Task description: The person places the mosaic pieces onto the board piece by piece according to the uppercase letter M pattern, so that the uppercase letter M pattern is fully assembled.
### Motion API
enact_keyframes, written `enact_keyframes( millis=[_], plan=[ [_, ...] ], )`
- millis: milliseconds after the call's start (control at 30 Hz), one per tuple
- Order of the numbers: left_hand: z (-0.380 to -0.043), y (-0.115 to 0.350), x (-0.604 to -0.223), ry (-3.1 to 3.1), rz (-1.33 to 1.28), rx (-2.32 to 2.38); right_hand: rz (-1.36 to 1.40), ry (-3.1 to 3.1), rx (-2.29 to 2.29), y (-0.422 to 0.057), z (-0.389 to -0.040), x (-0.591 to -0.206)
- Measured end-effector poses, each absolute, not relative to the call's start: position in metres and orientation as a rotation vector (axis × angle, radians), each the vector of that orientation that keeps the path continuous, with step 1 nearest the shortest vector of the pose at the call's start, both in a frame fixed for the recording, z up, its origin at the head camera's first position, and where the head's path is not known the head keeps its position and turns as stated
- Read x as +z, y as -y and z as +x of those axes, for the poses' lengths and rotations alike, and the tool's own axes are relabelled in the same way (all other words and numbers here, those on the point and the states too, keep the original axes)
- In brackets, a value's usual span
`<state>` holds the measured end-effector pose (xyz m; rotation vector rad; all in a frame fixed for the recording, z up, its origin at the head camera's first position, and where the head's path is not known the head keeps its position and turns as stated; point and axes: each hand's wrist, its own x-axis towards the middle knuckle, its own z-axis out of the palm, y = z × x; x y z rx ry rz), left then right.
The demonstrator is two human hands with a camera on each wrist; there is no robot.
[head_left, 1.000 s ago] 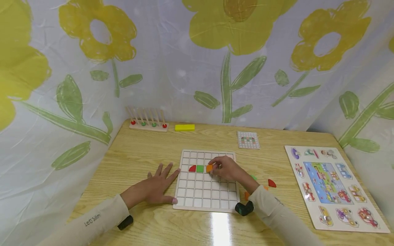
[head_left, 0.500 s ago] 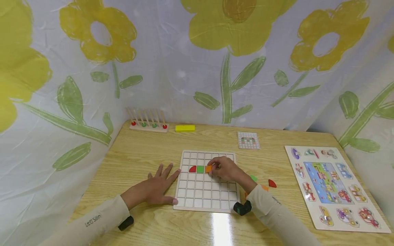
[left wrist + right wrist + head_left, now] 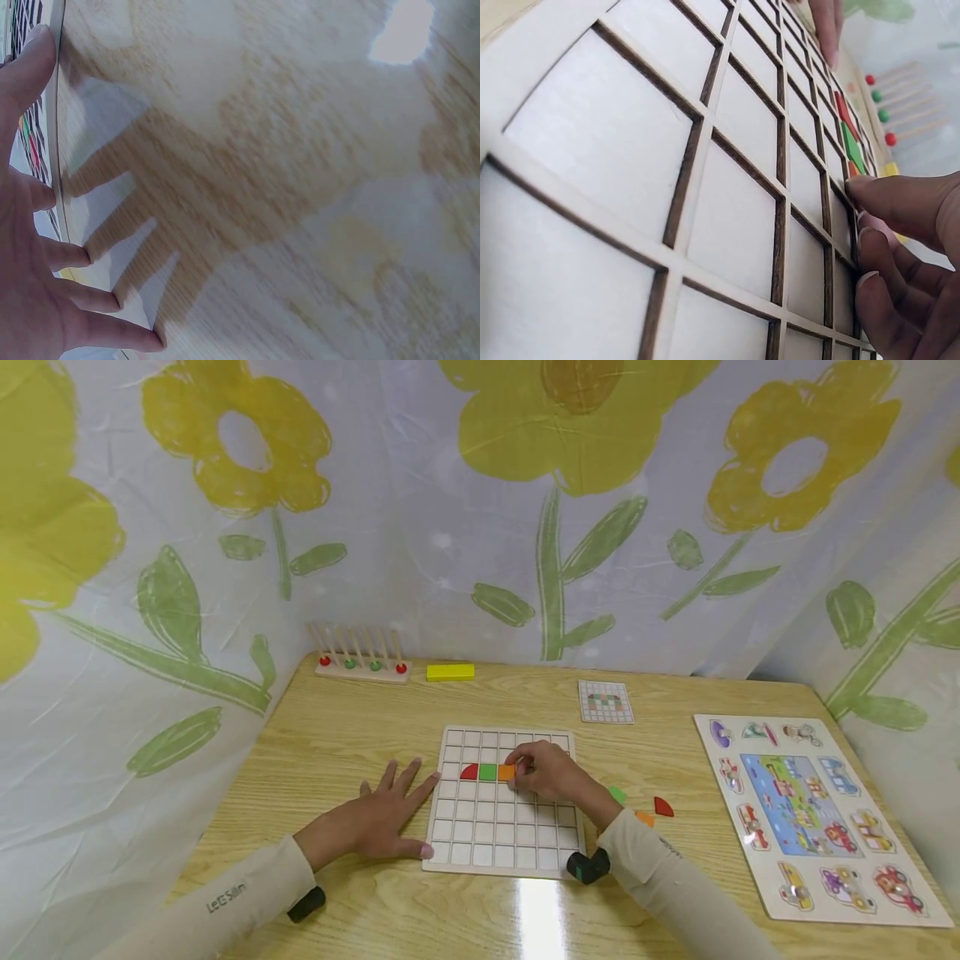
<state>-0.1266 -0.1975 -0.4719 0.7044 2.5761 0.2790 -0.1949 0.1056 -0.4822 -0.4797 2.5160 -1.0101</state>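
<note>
A wooden grid board (image 3: pixel 483 833) lies on the table, a red quarter-circle tile (image 3: pixel 470 772) and a green square tile (image 3: pixel 488 772) side by side in one of its rows. My right hand (image 3: pixel 551 771) reaches over the board and holds an orange square tile (image 3: pixel 506 772) between thumb and fingertips, in the cell just right of the green one. In the right wrist view, the thumb (image 3: pixel 900 202) covers most of that orange tile. Fingers spread, my left hand (image 3: pixel 382 821) lies flat at the board's left side, its thumb tip (image 3: pixel 39 39) on the board's edge.
Right of the board are a loose red quarter-circle (image 3: pixel 663 807), a green piece (image 3: pixel 617 794) and an orange piece (image 3: pixel 645 818), partly behind the right arm. A pattern card (image 3: pixel 606 702), yellow block (image 3: pixel 450 672) and peg stand (image 3: pixel 363 670) are behind; a picture puzzle (image 3: pixel 817 814) lies right.
The right hand has shifted the orange tile slightly left, from a small gap to sitting close beside the green tile. The left hand has stayed in place.
</note>
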Motion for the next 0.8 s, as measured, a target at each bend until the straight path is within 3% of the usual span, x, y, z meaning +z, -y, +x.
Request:
enact_keyframes(
  millis=[800],
  plan=[
    [-0.1264, 0.1971, -0.4701, -2.576, 0.712, 0.282, -0.460, -2.506, -1.019, -0.1062, -0.1974, -0.4796]
  ],
)
